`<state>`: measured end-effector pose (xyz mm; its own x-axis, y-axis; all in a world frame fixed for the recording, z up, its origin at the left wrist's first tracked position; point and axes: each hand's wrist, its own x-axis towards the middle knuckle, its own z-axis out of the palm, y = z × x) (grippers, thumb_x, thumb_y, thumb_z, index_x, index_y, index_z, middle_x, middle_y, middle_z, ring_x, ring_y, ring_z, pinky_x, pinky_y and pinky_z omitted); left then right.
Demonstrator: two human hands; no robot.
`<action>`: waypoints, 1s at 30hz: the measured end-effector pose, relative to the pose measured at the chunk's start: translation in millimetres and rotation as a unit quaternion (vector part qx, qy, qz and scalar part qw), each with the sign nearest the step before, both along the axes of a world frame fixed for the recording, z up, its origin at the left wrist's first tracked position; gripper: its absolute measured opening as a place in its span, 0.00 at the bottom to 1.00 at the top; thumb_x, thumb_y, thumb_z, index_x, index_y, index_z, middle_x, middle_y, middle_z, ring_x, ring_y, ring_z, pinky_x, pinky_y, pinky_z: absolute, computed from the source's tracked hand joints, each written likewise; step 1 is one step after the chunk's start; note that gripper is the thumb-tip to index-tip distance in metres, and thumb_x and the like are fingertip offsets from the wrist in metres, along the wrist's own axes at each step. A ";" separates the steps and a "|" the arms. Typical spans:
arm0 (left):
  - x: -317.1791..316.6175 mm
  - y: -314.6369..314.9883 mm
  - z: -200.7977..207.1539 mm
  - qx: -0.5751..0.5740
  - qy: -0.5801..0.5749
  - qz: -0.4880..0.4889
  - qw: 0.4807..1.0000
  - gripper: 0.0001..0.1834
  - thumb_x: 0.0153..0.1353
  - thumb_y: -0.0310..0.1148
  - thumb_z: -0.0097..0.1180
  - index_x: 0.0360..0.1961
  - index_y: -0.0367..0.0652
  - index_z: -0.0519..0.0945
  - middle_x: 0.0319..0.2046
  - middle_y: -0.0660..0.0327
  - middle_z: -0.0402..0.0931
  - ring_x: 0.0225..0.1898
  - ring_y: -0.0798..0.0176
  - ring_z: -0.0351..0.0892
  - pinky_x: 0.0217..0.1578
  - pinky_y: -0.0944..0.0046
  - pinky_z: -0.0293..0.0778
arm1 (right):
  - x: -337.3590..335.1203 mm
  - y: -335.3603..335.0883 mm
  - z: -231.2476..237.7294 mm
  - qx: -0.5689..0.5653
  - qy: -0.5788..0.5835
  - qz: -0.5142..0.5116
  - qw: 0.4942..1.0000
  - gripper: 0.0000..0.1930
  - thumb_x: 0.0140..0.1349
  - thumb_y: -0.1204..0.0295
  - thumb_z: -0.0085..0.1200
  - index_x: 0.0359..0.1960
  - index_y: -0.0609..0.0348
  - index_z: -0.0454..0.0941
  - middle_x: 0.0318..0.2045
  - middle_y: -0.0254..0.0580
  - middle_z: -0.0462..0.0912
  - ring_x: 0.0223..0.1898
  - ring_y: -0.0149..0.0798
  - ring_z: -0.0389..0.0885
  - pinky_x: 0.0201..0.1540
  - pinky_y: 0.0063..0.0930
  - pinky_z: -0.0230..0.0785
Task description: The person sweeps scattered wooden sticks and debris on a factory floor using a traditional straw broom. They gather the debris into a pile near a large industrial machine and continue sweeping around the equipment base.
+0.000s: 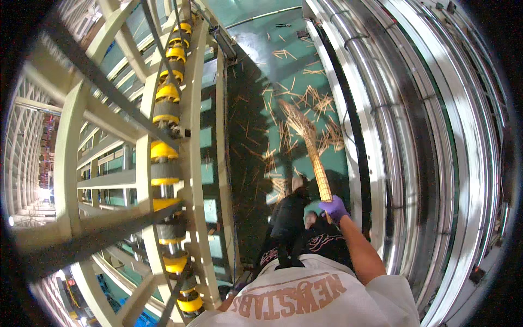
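My right hand [334, 209], in a purple glove, is closed around the handle of a broom [315, 158]. Away from me the broom slants forward and slightly left, its pale handle wrapped in bands. The brown bristle head [297, 117] is down among many thin wooden sticks [312, 100] scattered over the green floor [302, 163]. Another loose pile of sticks [278, 188] lies left of the handle, near my feet. My left hand does not show.
On the left runs a cream metal frame [68, 158] with dark bars and a row of yellow and black rollers [165, 150]. Long shiny metal rails [389, 136] border the walkway on the right. Farther ahead, more sticks [283, 54] lie on the floor.
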<state>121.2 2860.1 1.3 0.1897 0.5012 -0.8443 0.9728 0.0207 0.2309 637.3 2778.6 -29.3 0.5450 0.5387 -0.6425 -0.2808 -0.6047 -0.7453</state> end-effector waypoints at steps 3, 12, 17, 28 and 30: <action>54.3 49.0 -8.8 -0.014 0.010 0.019 1.000 0.16 0.63 0.34 0.49 0.50 0.39 0.71 0.41 0.53 0.76 0.44 0.57 0.76 0.40 0.62 0.73 | 54.0 72.3 1.5 -0.020 -0.031 0.008 0.999 0.17 0.44 0.67 0.63 0.33 0.63 0.72 0.22 0.38 0.75 0.19 0.33 0.74 0.21 0.30 0.68; 382.4 347.3 19.8 -0.070 -0.247 0.204 0.945 0.16 0.64 0.35 0.48 0.51 0.41 0.70 0.42 0.54 0.76 0.44 0.60 0.76 0.42 0.62 0.72 | 273.5 301.7 0.1 -0.087 -0.003 0.031 0.996 0.26 0.43 0.57 0.64 0.37 0.65 0.74 0.29 0.53 0.79 0.32 0.49 0.80 0.35 0.39 0.72; 544.5 425.5 86.1 -0.069 -0.311 0.246 0.915 0.15 0.67 0.32 0.46 0.53 0.41 0.71 0.45 0.58 0.75 0.44 0.66 0.73 0.47 0.65 0.69 | 393.8 443.8 -28.7 -0.054 -0.052 0.033 0.997 0.24 0.46 0.58 0.63 0.36 0.66 0.73 0.26 0.53 0.79 0.30 0.49 0.79 0.34 0.40 0.71; 487.7 422.3 -43.2 -0.145 0.080 -0.263 0.950 0.15 0.55 0.28 0.51 0.44 0.39 0.77 0.46 0.50 0.75 0.48 0.48 0.74 0.49 0.56 0.70 | 734.9 855.5 -179.8 -0.113 -0.132 0.137 0.975 0.24 0.46 0.62 0.63 0.41 0.61 0.67 0.26 0.46 0.78 0.20 0.42 0.77 0.21 0.41 0.72; 496.9 406.8 -32.3 -0.068 0.042 -0.066 0.995 0.15 0.57 0.30 0.51 0.45 0.38 0.76 0.45 0.50 0.76 0.49 0.50 0.74 0.50 0.57 0.69 | 748.9 914.1 -201.4 -0.108 -0.080 0.154 0.979 0.28 0.46 0.63 0.62 0.45 0.61 0.64 0.28 0.50 0.78 0.22 0.44 0.78 0.24 0.42 0.74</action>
